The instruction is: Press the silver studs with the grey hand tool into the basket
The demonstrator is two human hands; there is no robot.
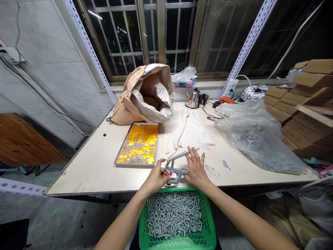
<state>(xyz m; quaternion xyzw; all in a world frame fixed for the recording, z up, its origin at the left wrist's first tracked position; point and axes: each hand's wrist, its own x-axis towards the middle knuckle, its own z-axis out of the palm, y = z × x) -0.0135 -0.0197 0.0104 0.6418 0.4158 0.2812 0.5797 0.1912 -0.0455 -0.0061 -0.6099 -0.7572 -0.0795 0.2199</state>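
Grey spring-loaded hand pliers [179, 175] with a small red part at the jaw are held just above the table's front edge. My right hand [197, 170] is around their two spread handles, with the fingers over the upper one. My left hand [156, 176] is at the jaw end, fingers pinched together by the red part. Whatever small piece they hold is too small to make out. Right below both hands, a green plastic basket [209, 211] holds many small silvery metal pieces [174, 213].
A shallow box [156, 152] with yellow cloth and loose metal pieces lies left. Behind are a large paper sack [125, 104], white cloth [195, 133] and steel kettle [193, 98]. A clear plastic bag [249, 128] and stacked cardboard boxes [309, 93] stand right.
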